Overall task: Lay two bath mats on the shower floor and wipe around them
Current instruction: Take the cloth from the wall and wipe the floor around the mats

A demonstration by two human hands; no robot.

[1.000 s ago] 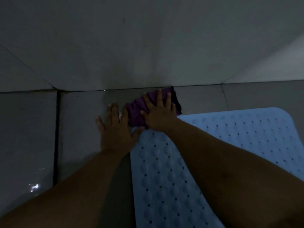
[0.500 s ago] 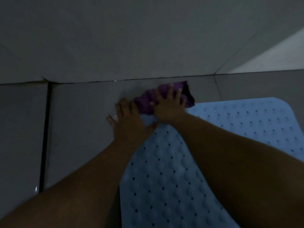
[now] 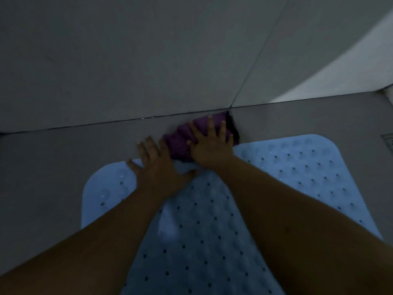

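no readable text, no labels, no brands, no numbers anywhere

This is a tiled bathroom shower area, dimly lit. Large grey floor tiles (image 3: 63,167) meet a grey tiled wall (image 3: 127,60) along a dark grout seam running from nine o'clock toward two o'clock. A pale blue perforated bath mat (image 3: 297,173) lies on the floor from the centre toward six o'clock, and a metal floor drain (image 3: 388,142) sits at three o'clock.
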